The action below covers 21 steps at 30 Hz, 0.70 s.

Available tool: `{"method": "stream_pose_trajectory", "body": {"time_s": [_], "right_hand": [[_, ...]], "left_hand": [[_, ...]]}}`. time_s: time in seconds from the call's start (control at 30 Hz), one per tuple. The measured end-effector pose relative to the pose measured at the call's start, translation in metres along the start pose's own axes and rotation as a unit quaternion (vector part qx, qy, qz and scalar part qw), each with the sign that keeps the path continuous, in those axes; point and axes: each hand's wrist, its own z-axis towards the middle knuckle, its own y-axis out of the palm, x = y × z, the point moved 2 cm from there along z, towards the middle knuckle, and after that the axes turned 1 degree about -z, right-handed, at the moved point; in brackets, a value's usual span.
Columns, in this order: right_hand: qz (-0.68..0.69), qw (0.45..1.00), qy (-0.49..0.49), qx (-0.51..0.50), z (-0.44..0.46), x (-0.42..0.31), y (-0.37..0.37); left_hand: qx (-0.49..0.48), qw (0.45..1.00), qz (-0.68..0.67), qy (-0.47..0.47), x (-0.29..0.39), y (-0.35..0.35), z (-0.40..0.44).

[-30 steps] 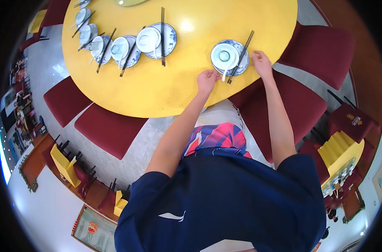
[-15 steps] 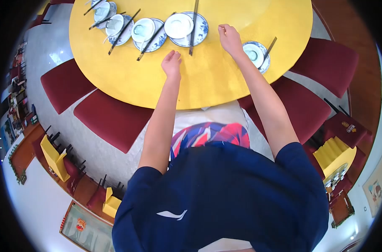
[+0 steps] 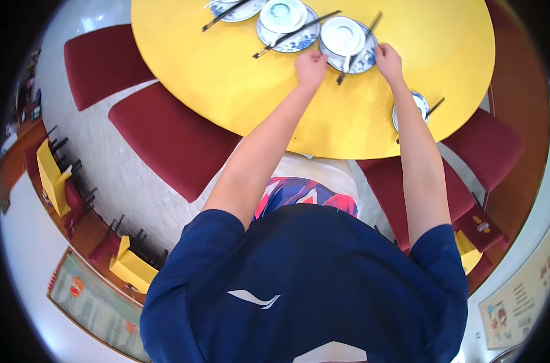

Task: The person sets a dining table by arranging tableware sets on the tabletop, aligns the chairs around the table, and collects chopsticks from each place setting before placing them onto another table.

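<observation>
A blue-and-white plate (image 3: 367,60) carries a white bowl (image 3: 341,36), with a white spoon (image 3: 346,63) at the bowl's near side. Dark chopsticks (image 3: 375,23) lie across the plate's right part. My left hand (image 3: 311,68) pinches the plate's left rim with bent fingers. At the opposite rim, my right hand (image 3: 389,62) is closed on the edge, thumb and fingers together. The plate looks to be on or very near the yellow tabletop (image 3: 238,91); I cannot tell which.
Left of the held plate stands another plate (image 3: 299,41) with bowl and chopsticks, with more settings farther left. A small setting's plate (image 3: 397,120) is partly behind my right forearm. Maroon chairs (image 3: 172,136) surround the table's near edge.
My hands have gone from hovering apart over the table to the two sides of the plate, gripping its rim. The view has shifted, so the table settings appear farther right.
</observation>
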Motion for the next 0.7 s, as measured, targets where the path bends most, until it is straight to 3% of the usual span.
{"method": "stream_pose_trajectory", "body": {"time_s": [0.17, 0.23, 0.37, 0.43, 0.7], "right_hand": [[-0.007, 1.0, -0.014, 0.004, -0.048, 0.007, 0.0], [0.083, 0.995, 0.049, -0.009, -0.074, 0.007, 0.007], [0.072, 0.997, 0.031, -0.005, -0.129, -0.004, 0.023], [0.164, 0.984, 0.066, -0.028, -0.153, -0.01, 0.039], [0.176, 0.981, 0.056, -0.064, -0.212, -0.072, 0.108]], "left_hand": [[-0.011, 0.985, 0.161, 0.063, 0.003, -0.018, -0.025], [-0.018, 0.982, 0.172, 0.073, -0.001, -0.032, -0.039], [-0.035, 0.985, 0.165, 0.036, -0.015, -0.066, -0.07], [-0.032, 0.983, 0.177, 0.029, -0.022, -0.089, -0.084], [-0.005, 0.977, 0.211, 0.042, -0.051, -0.193, -0.089]]}}
